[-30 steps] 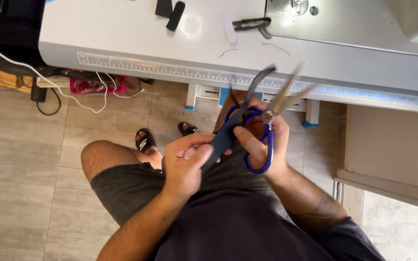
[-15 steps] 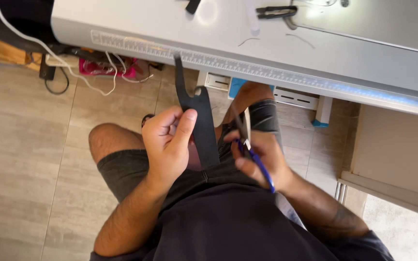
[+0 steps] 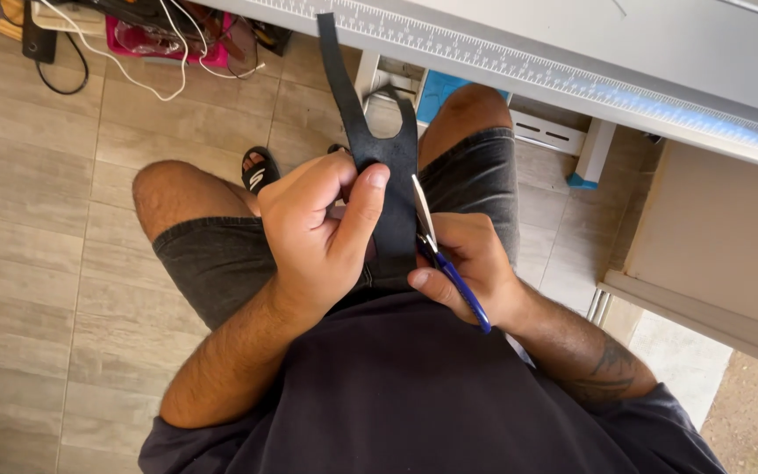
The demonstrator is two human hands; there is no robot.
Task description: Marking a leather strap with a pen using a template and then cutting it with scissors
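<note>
— Over the lap, what are the two hands doing?
— Nearest the body, the right hand (image 3: 471,268) is closed around blue-handled scissors (image 3: 439,254), whose blades point up along the right edge of a black leather piece (image 3: 388,189); whether the blades have bitten into it cannot be told.
— And the other hand?
— The left hand (image 3: 322,233) is clamped on the leather, thumb pressed flat on its front, fingers curled behind.
— Where does the leather sit?
— Upright above the knees, in front of the near edge of the grey worktop (image 3: 660,53). Its lower part is a broad band; higher up it forks, and one narrow strip reaches the ruler strip (image 3: 572,83) on that edge.
— Anything beyond?
— Below, a black sandal (image 3: 261,168) on the tiled floor (image 3: 37,219). Farther off, by the worktop's left end, white cables (image 3: 146,75) and a pink tray (image 3: 146,39).
</note>
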